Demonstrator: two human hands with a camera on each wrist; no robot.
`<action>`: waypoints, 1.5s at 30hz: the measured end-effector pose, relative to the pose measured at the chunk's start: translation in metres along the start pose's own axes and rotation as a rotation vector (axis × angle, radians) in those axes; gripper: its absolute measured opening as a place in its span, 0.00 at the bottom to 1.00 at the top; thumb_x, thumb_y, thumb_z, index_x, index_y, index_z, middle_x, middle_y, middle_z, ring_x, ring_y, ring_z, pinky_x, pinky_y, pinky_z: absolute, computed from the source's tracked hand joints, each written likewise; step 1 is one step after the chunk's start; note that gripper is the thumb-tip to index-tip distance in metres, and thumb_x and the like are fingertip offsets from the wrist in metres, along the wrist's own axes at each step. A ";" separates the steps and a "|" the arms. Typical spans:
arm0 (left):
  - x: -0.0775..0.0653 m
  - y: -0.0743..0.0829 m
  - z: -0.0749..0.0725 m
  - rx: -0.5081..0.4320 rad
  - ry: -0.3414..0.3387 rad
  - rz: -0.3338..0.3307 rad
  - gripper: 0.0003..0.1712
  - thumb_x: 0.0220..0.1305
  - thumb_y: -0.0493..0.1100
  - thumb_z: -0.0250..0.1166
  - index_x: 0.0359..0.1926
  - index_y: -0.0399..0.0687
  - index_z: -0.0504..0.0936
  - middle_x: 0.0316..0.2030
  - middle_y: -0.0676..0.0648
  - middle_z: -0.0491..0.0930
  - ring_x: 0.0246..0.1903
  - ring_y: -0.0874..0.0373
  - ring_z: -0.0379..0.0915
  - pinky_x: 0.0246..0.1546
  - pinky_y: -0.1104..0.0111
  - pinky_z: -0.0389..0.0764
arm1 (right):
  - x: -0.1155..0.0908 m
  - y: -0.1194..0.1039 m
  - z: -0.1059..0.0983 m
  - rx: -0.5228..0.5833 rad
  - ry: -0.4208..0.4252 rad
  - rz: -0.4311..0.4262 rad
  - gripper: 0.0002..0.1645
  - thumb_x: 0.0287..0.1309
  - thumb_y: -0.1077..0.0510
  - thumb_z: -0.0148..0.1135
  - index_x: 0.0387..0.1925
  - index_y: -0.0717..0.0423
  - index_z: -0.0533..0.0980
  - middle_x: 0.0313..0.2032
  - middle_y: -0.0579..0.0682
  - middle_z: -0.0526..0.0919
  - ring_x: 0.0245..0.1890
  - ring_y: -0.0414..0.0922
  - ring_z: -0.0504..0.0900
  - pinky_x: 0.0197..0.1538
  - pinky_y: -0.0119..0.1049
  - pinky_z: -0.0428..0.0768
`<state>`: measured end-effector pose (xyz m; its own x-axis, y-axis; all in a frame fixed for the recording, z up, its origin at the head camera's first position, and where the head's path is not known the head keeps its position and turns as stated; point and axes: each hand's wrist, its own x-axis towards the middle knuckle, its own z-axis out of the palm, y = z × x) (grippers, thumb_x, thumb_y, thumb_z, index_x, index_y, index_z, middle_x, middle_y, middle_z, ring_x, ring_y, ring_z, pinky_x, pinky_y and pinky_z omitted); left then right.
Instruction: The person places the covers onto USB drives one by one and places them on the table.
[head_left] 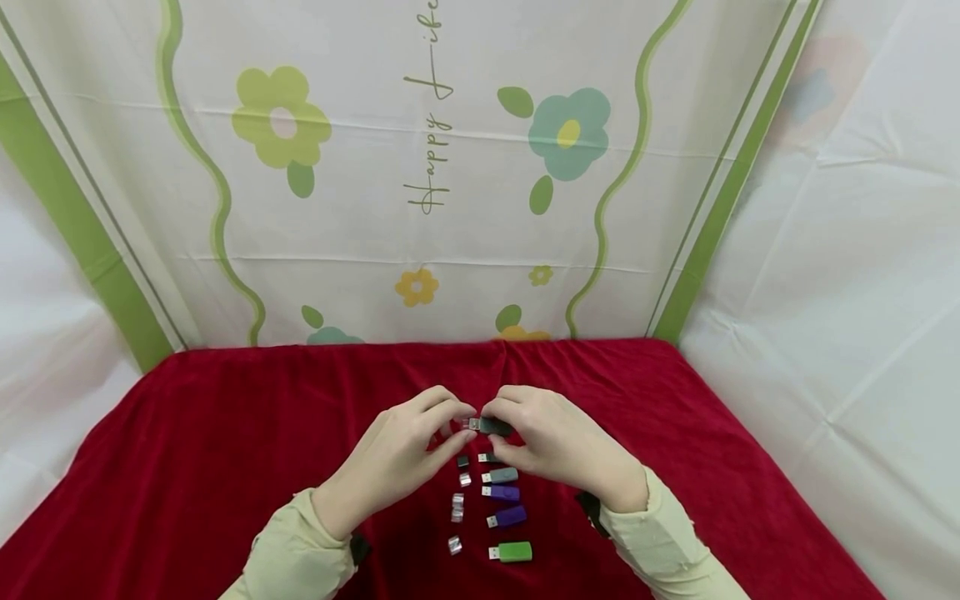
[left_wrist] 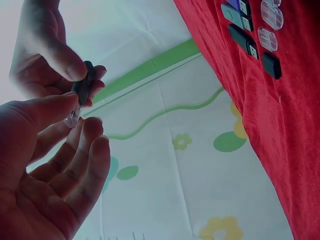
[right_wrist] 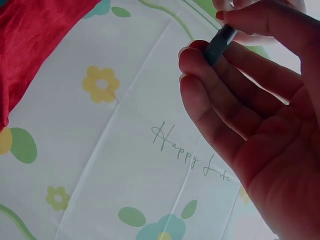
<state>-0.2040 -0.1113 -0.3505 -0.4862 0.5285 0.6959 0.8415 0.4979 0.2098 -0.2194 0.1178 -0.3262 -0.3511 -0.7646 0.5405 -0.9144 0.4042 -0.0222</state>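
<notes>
My right hand [head_left: 551, 433] pinches a dark USB flash drive [head_left: 492, 426] between thumb and fingers, its metal plug pointing left. Opposite it, my left hand [head_left: 408, 446] holds a small clear cap [left_wrist: 72, 119] by thumb and fingertips, right at the plug end. In the left wrist view the dark body of the drive shows between both hands; in the right wrist view the cap is hidden. Just below the hands lie another dark flash drive [left_wrist: 243, 41], partly covered by the right hand in the head view, and a black cap [head_left: 462, 461].
On the red cloth [head_left: 225, 450], a grey flash drive [head_left: 500, 476], two purple ones including the lower purple drive [head_left: 507, 517], and a green flash drive [head_left: 513, 552] form a column. Several clear caps, such as the nearest cap [head_left: 454, 545], line up left of them. A printed curtain [head_left: 465, 208] hangs behind.
</notes>
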 end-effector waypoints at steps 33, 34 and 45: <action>-0.001 0.002 -0.001 0.075 0.011 -0.028 0.11 0.57 0.43 0.75 0.39 0.47 0.85 0.33 0.55 0.77 0.28 0.66 0.76 0.25 0.79 0.73 | 0.002 -0.002 -0.005 0.036 0.003 0.009 0.14 0.47 0.72 0.70 0.36 0.57 0.79 0.34 0.44 0.76 0.32 0.40 0.75 0.39 0.26 0.75; 0.000 0.002 -0.001 0.074 0.011 -0.027 0.10 0.57 0.43 0.75 0.39 0.47 0.85 0.33 0.55 0.78 0.28 0.66 0.76 0.25 0.79 0.73 | 0.002 -0.002 -0.005 0.037 0.003 0.009 0.14 0.47 0.72 0.69 0.36 0.57 0.79 0.34 0.44 0.76 0.32 0.41 0.76 0.39 0.26 0.75; 0.000 0.002 -0.001 0.078 0.006 -0.013 0.11 0.56 0.42 0.75 0.39 0.48 0.85 0.33 0.55 0.78 0.28 0.69 0.74 0.25 0.80 0.73 | 0.001 -0.002 -0.004 0.057 0.004 0.030 0.15 0.47 0.72 0.69 0.36 0.57 0.79 0.35 0.44 0.76 0.33 0.38 0.74 0.39 0.25 0.74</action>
<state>-0.2017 -0.1113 -0.3494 -0.4950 0.5177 0.6978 0.8142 0.5569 0.1644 -0.2176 0.1180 -0.3220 -0.3778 -0.7508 0.5419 -0.9136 0.3974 -0.0865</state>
